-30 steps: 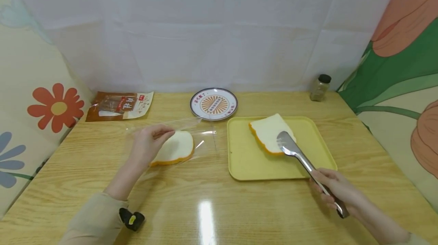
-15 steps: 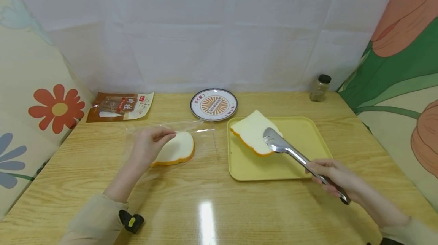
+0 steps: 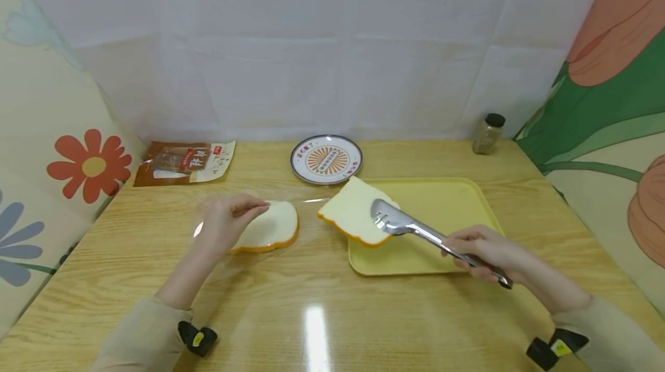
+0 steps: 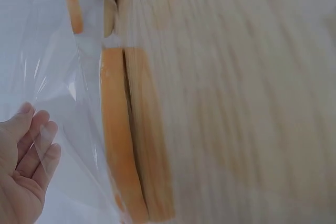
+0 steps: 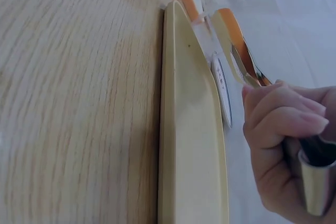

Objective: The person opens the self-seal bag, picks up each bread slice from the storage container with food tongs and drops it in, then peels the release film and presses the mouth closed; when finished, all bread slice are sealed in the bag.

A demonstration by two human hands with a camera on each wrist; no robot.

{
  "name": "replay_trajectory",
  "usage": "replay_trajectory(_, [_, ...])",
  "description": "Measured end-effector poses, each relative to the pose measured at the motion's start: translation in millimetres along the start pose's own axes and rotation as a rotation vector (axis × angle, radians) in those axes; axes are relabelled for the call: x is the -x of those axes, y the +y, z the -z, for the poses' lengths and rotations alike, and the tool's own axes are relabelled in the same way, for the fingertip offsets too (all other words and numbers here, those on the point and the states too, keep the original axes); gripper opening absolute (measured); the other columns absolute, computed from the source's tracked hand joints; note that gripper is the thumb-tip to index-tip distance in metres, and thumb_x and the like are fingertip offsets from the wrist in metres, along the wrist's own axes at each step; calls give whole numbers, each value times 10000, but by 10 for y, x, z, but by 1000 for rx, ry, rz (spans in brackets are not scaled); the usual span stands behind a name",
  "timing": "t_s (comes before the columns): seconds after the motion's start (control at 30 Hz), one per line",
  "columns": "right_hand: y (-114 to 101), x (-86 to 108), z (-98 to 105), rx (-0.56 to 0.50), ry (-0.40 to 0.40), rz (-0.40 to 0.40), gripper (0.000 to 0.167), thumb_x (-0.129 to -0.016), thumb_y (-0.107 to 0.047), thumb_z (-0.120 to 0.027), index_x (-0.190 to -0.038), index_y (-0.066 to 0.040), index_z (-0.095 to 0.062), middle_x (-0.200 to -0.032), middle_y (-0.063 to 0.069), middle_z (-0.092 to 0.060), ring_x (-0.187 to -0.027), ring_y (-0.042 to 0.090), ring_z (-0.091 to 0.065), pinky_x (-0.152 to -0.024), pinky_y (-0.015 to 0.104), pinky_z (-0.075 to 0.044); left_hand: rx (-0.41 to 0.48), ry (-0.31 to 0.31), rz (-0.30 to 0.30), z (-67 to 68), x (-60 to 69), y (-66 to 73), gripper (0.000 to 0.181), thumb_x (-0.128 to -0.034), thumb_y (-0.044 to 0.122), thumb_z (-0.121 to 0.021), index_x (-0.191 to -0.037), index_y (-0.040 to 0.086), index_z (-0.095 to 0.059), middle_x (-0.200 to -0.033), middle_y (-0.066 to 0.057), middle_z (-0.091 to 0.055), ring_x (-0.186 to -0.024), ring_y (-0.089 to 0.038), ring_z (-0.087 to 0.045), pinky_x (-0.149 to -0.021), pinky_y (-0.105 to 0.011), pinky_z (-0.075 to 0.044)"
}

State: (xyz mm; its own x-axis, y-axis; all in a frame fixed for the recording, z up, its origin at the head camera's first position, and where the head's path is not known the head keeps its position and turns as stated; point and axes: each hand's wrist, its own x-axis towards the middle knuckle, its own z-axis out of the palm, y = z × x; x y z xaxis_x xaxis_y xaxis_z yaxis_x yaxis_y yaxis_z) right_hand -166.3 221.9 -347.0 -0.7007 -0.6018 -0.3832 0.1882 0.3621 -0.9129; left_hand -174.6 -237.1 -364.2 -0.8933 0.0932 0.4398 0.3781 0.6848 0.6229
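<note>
My left hand (image 3: 228, 224) pinches the edge of a clear plastic bag (image 4: 58, 82) above one bread slice (image 3: 275, 224), which lies on the table inside the bag. In the left wrist view that slice's orange crust (image 4: 118, 135) shows through the film. Metal tongs (image 3: 428, 234) are gripped in my right hand (image 3: 488, 253), fingers curled round the handle. The tongs hold a second bread slice (image 3: 355, 210), tilted, raised over the left edge of the yellow tray (image 3: 436, 204). In the right wrist view, the second slice (image 5: 234, 30) hangs clear of the tray.
A round patterned plate (image 3: 326, 159) lies behind the slices. At the back left is a brown and white packet (image 3: 184, 163). A small jar with a black lid (image 3: 487, 135) stands at the back right, and white cloth (image 3: 332, 60) hangs behind the table.
The tongs and the slice in them have moved left from over the tray towards the bag, my right hand moving with them. My left hand has stayed nearly still.
</note>
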Motion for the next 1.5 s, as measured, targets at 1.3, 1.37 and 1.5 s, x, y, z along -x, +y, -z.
replay_trajectory(1.3, [-40,-208,379,-53,-278,23,295,-1008,-186,-422,-1028,38,-614,-636,-66,-525,-396,-26,-392,-354,103,-346,-71,-21,-74,13,51,-20,100,-813,25,-704,-900,49,-745,-902,-94,-738,-857,-257,-695,-726,-319,-585])
replay_trajectory(1.37, [-38,-211,384,-47,-289,27,293,-1008,-184,-425,-1028,35,-617,-639,-68,-531,-397,-25,-396,-356,103,-348,-66,-24,-73,12,51,-21,101,-814,21,-702,-902,46,-744,-904,-96,-738,-860,-261,-694,-730,-323,-585])
replay_trajectory(1.5, [-34,-264,359,-30,-329,45,275,-1013,-170,-413,-999,13,-618,-641,-84,-541,-403,-28,-401,-359,98,-341,-55,-36,-57,12,54,-22,102,-820,28,-699,-910,45,-744,-915,-98,-737,-878,-262,-691,-743,-332,-585])
